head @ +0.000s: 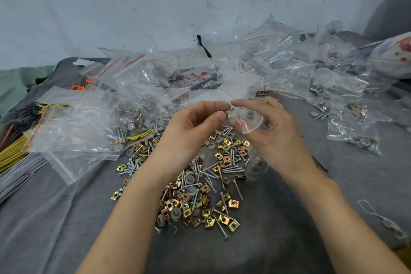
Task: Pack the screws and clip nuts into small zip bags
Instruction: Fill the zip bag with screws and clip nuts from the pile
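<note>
Brass-yellow and copper-toned clip nuts [224, 219] lie mixed with silver screws [231, 170] and grey round caps [190, 177] in a loose pile on the grey cloth [289, 218] of the counter, right under the wrists. Up above the pile, the left hand [193, 122] has thumb and forefinger closed in a pinch on one small coppery clip nut [230, 110], the other fingers curled in loosely. It holds that piece right at the mouth of a small zip bag [250, 118]. The right hand [273, 127] grips the bag, its fingers [244, 103] curled round the film with the forefinger reaching over the top; how wide the mouth gapes is hard to read through the clear plastic. By the look of it the nut is light, hard, folded steel with sharp edges, so a fingertip pinch across its flat faces suits it. The screws look thin, slick and pointed, best taken by the shank, several at once. And the bag is the fussy one: featherweight, limp, slippery film, best held just below the red zip line so the opening holds its shape. Filled bags [353, 133] lie off to the right, and a heap of clear bags [255, 55] sits behind.
</note>
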`<state>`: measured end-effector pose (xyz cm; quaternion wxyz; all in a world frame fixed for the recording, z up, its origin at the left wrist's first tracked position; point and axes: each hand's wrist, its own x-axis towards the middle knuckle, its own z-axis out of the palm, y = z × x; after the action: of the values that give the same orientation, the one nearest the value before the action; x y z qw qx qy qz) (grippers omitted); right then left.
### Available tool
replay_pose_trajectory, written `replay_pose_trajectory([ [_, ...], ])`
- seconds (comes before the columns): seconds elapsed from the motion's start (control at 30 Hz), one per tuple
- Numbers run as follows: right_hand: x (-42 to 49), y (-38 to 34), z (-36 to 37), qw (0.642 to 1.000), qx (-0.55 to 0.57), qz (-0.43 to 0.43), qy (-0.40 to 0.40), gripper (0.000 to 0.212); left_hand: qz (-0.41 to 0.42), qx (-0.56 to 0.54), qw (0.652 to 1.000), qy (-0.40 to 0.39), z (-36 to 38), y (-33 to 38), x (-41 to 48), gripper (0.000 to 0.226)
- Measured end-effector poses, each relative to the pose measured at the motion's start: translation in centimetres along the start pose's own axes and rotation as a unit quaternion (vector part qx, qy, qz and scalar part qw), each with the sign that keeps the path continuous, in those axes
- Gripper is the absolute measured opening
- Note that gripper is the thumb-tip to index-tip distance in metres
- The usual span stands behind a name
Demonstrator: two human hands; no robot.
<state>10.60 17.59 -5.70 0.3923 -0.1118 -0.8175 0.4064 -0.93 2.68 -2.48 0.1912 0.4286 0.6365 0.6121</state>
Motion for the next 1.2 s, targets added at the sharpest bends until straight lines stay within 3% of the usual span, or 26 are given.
replay_pose_trajectory([
  [0.23,0.1,-0.6,0.2,0.997,0.063,0.037,-0.016,0.035,0.015,0.043,0.999,-0.002,0.0,0.2,-0.1,0.017],
  [0.4,0.2,-0.8,0.4,0.996,0.084,0.032,-0.002,0.02,0.031,0.074,0.997,0.015,0.0,0.4,-0.2,0.016],
  [0.53,0.1,-0.8,0.6,0.996,0.081,0.029,0.005,0.023,0.031,0.093,0.995,0.025,0.1,0.6,-0.4,0.017],
  [0.7,0.3,-0.7,0.3,0.994,0.092,0.022,0.061,0.008,0.048,0.12,0.989,0.073,0.0,1.2,-0.7,0.017],
  [0.9,-0.2,-0.8,0.4,1.0,0.006,-0.007,0.028,0.021,0.108,0.149,0.979,0.091,0.2,3.5,-0.3,0.012],
  [1.0,-0.3,-0.8,0.7,0.999,-0.012,-0.027,0.021,0.015,0.138,0.211,0.966,0.059,0.8,4.2,-0.3,0.012],
  [1.2,-0.4,-0.8,0.6,0.999,-0.007,-0.037,0.007,0.035,0.151,0.29,0.945,-0.005,1.5,4.6,-0.2,0.013],
])
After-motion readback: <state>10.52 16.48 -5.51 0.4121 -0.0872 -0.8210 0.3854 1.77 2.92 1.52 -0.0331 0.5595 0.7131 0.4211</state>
